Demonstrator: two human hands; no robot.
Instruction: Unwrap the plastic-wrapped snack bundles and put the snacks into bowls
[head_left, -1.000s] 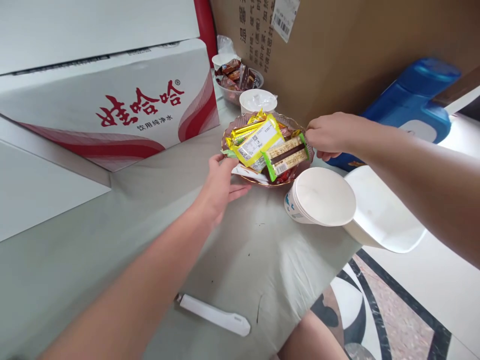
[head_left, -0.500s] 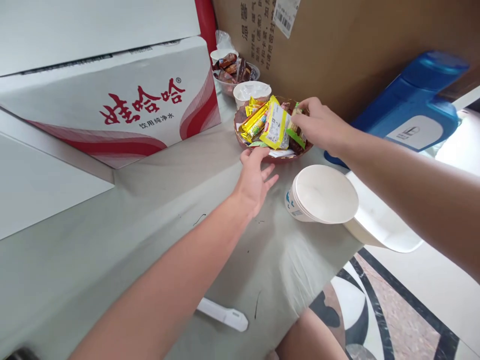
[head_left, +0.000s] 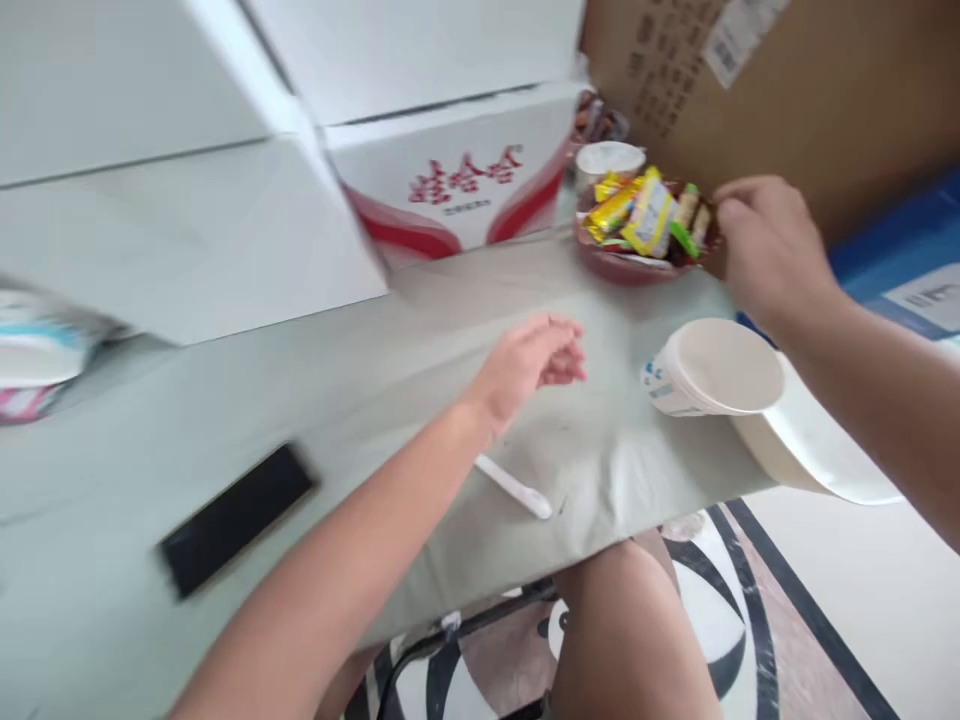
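My left hand (head_left: 529,365) hovers over the grey-green tablecloth, fingers loosely curled with a gap between them and nothing visible in them. At the right side of a brown snack basket (head_left: 626,268) is my right hand (head_left: 772,240), thumb and fingers drawn together. Whether it grips the rim or something small is hidden. Inside the basket lie yellow wrapped snacks (head_left: 611,210), a yellow-and-white packet (head_left: 651,218) and a green-ended packet (head_left: 684,225). Closer to me, a stack of white paper cups (head_left: 679,375) lies tilted beneath my right forearm.
White-and-red water cartons (head_left: 465,195) stand along the back left, and a brown cardboard box (head_left: 750,130) behind the basket. A black phone (head_left: 238,518) and a white plastic handle-like piece (head_left: 517,488) lie on the cloth. A blue container (head_left: 900,240) is at right.
My view has swung left, bringing the phone into sight. My left hand has left the basket's front and curled its fingers. My right hand has moved off the green-ended packet to the basket's right side.
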